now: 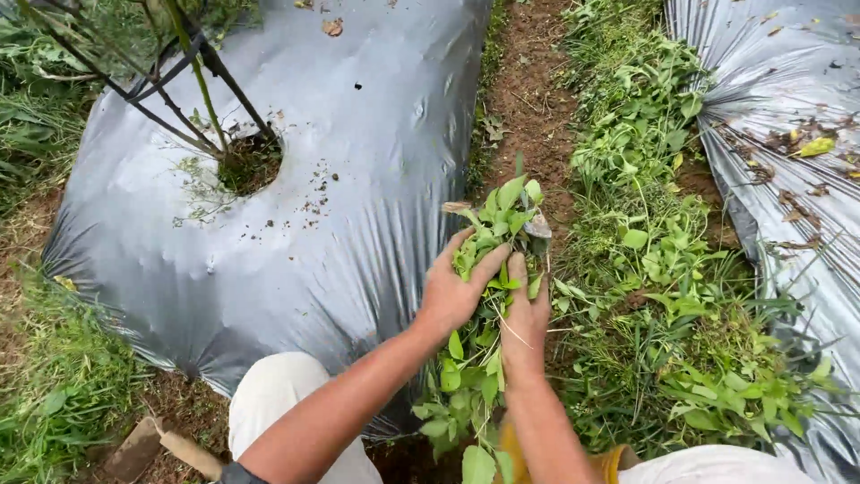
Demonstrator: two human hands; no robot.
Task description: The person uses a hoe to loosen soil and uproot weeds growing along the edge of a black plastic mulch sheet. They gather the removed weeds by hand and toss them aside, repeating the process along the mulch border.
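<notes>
My left hand (455, 289) and my right hand (525, 320) close together around a bunch of green leafy weeds (502, 221), held over the edge of a silver plastic mulch sheet (340, 179). Leaves stick up above my fingers and more hang down between my forearms. The stems and roots are hidden inside my grip. My knees in pale trousers show at the bottom of the view.
A planting hole (249, 161) in the mulch holds thin dark stakes and a stem. A bare soil furrow (530, 90) runs upward, edged by dense weeds (663, 269). Another mulch sheet (788, 116) lies at right. A wooden-handled tool (166, 445) rests on the ground at lower left.
</notes>
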